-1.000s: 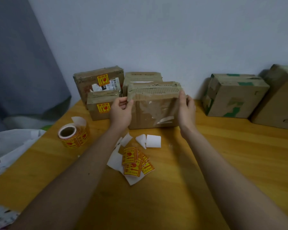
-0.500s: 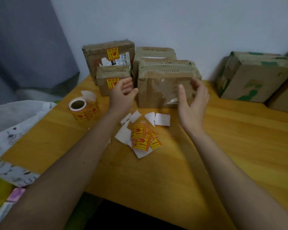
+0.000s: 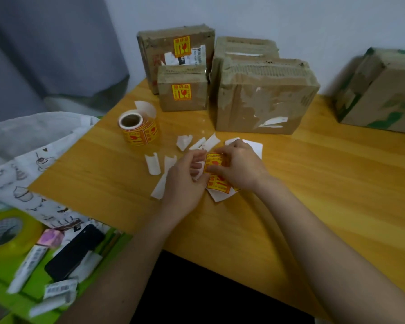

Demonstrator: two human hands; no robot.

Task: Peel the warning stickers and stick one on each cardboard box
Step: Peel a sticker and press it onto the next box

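Yellow-brown wood makes up the table (image 3: pixel 313 195), which carries everything. Against the wall stand cardboard boxes: the large taped box (image 3: pixel 264 97) at the middle bears no sticker, a second plain box (image 3: pixel 246 46) sits behind it, and a green-marked box (image 3: pixel 381 90) stands well apart at the right. To the left, the tall box (image 3: pixel 175 52) and the small box (image 3: pixel 182 88) in front of it each carry a yellow warning sticker. The sticker roll (image 3: pixel 139 127) stands near the table's left edge, and curled white backing scraps (image 3: pixel 153 163) lie scattered between roll and hands. Off the table at lower left lie a yellow tape roll (image 3: pixel 7 232) and a black phone (image 3: pixel 74 251) on a green surface. The left hand (image 3: pixel 185 181) and right hand (image 3: pixel 239 167) meet over the loose sticker strip (image 3: pixel 216 181), both with fingers curled and pinching it; the fingers cover much of the strip, so whether a sticker is already lifting from its backing cannot be told. Half a second ago both hands were up at the large taped box, the right open beside its face; now they have dropped to the strip, and the view has tilted downward, bringing the clutter at lower left into sight.
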